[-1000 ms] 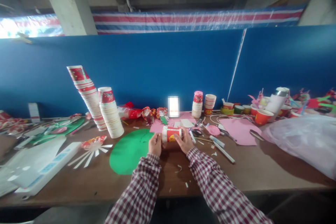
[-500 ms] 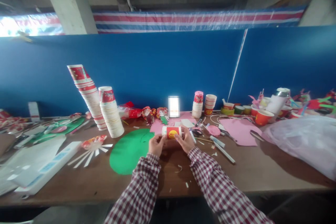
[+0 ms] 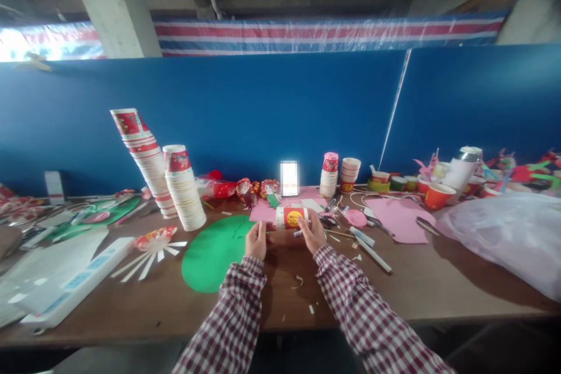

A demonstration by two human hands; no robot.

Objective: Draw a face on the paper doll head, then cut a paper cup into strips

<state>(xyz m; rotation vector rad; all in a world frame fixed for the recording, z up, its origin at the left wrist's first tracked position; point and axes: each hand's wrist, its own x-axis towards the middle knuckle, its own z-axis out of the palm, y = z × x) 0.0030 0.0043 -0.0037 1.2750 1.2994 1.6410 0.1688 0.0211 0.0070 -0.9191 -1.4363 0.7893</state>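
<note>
My right hand (image 3: 314,234) is closed on a paper cup (image 3: 290,218), white at one end with a red band and a yellow round print. The cup lies sideways in the air above the table. To its left, apart from the cup, my left hand (image 3: 256,241) has thumb and fingers pressed together. Whatever it pinches, if anything, is too small to make out. A round green sheet (image 3: 214,254) lies just left of this hand, and pink paper (image 3: 262,211) lies beyond the cup.
Tall cup stacks (image 3: 184,193) stand at the left, near a cut-open cup (image 3: 154,242) with splayed strips. Shorter stacks (image 3: 328,178) stand behind. Markers (image 3: 372,252), scissors (image 3: 328,221) and scraps lie right of the hands. A plastic bag (image 3: 508,234) and a thermos (image 3: 462,172) are farther right.
My left hand has come off the cup and moved slightly left and down. The cup stays in my right hand and has shifted a little to the right.
</note>
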